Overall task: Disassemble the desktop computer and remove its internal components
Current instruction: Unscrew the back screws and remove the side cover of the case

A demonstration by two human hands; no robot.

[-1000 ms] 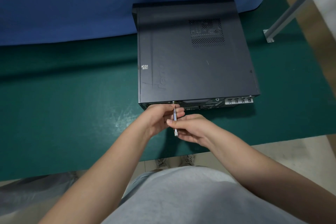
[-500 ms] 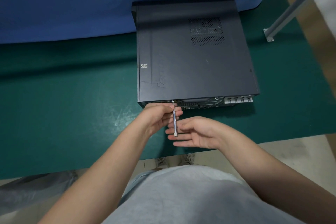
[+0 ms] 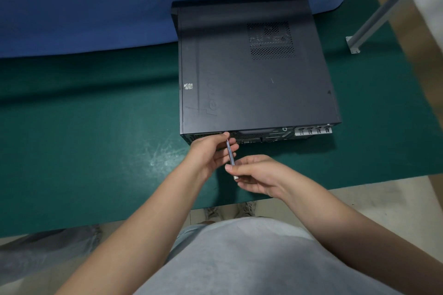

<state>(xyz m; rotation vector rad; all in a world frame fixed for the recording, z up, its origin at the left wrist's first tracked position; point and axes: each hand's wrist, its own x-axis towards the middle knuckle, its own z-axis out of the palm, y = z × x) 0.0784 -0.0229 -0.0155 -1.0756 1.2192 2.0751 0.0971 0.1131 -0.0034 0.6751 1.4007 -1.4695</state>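
A black desktop computer case (image 3: 251,74) lies flat on the green table mat (image 3: 96,141), its closed side panel facing up and its rear ports toward me. A thin silver screwdriver (image 3: 230,154) points at the upper left of the rear edge. My left hand (image 3: 211,153) curls its fingers around the upper shaft close to the case. My right hand (image 3: 256,176) pinches the lower end of the handle between thumb and fingertips. The tip and the screw are hidden behind my left fingers.
A blue cloth (image 3: 96,2) hangs behind the case. A grey metal post (image 3: 383,14) with a foot bracket stands at the back right. The mat's front edge runs just under my wrists, with floor and my shoes below.
My right hand, open and off the screwdriver half a second ago, has closed its fingers on the handle again. The left hand stays on the shaft. The case has not moved.
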